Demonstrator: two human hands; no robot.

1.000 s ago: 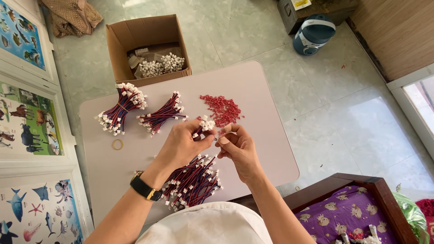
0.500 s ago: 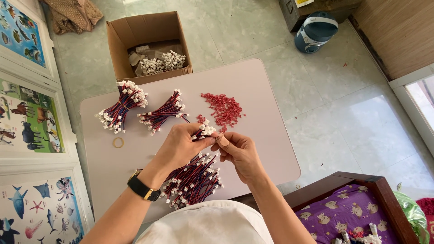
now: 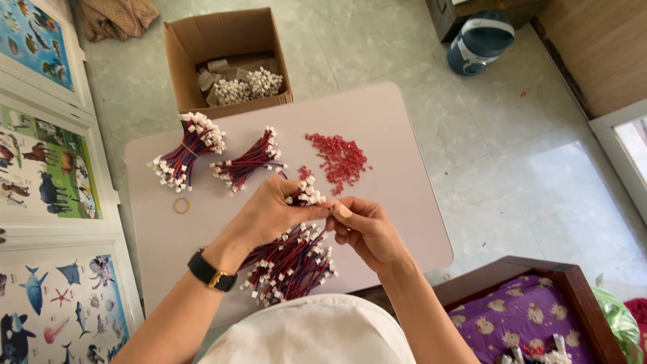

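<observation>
My left hand [image 3: 269, 212] grips a bunch of red and dark wires with white connector ends [image 3: 306, 197] over a pale table [image 3: 397, 195]. My right hand [image 3: 364, 229] pinches at the bunch's connector tips with thumb and forefinger. Below both hands a loose heap of the same wires [image 3: 290, 266] lies on the table. Two tied wire bundles sit further back: a larger bundle [image 3: 189, 152] at the left and a smaller bundle [image 3: 248, 162] beside it. A pile of small red pieces [image 3: 337, 156] lies just beyond my hands.
A rubber band [image 3: 181, 205] lies at the table's left. An open cardboard box [image 3: 226, 57] with white connectors stands on the floor behind. Picture posters [image 3: 40, 168] line the left. A blue round appliance [image 3: 480, 42] sits far right; a wooden-framed purple cushion [image 3: 526, 317] is near right.
Both hands have stayed over the table's middle, working the bunch; my right fingers shifted slightly at the connector ends. The view has tilted a little.
</observation>
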